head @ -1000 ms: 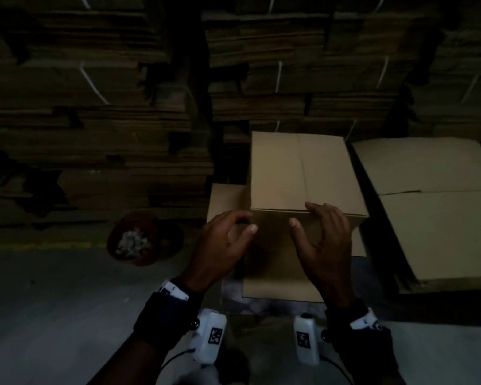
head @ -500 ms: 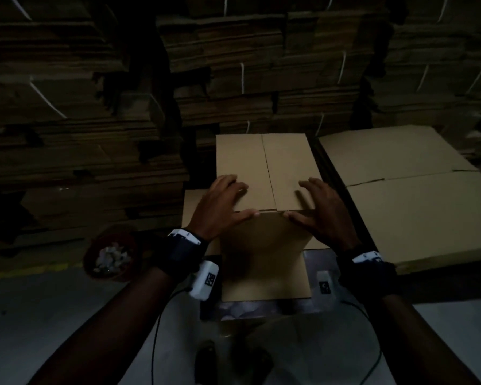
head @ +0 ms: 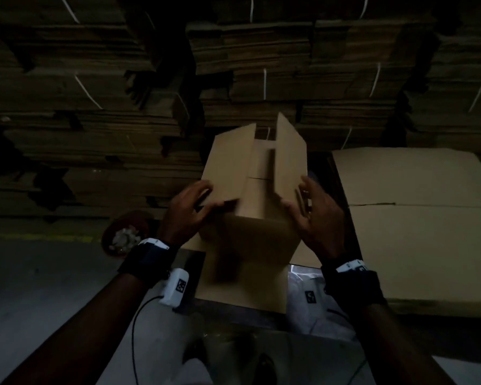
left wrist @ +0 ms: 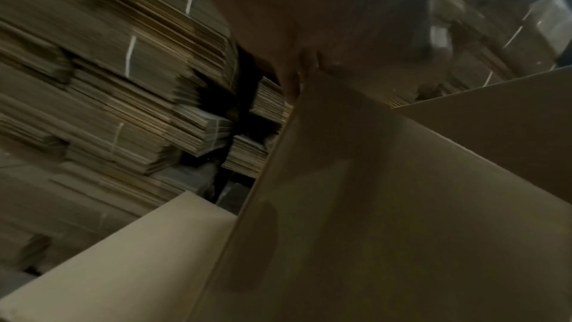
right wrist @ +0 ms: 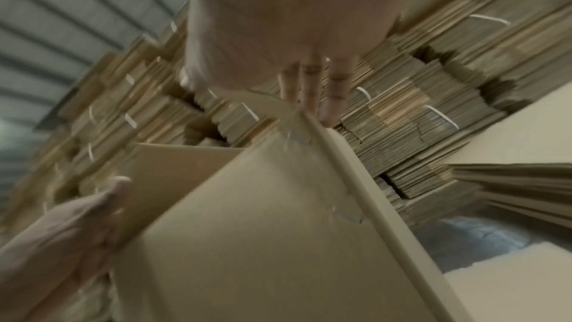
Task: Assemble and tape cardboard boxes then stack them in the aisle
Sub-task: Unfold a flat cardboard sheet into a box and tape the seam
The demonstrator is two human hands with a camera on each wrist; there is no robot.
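Note:
A brown cardboard box (head: 247, 245) stands upright in front of me in the head view. Its two long top flaps are raised, the left flap (head: 228, 162) leaning outward and the right flap (head: 289, 157) almost upright. My left hand (head: 189, 209) holds the near end of the left flap, fingers outside and thumb toward the inside. My right hand (head: 314, 215) holds the right flap's near end the same way. In the right wrist view the flap (right wrist: 263, 217) runs between my fingers (right wrist: 309, 89) and thumb (right wrist: 93, 209). The left wrist view is blurred and shows mostly cardboard (left wrist: 356, 205).
A low stack of large flat cardboard sheets (head: 422, 218) lies close on the right. Strapped bundles of flat cardboard (head: 95, 107) form a wall behind the box. A reddish tub with white scraps (head: 122, 237) sits on the grey floor (head: 39, 315) to the left, near a yellow line (head: 39, 237).
The two top flaps lay flat and together under my hands; now they have swung up and apart. Both hands moved outward to the flaps' near ends.

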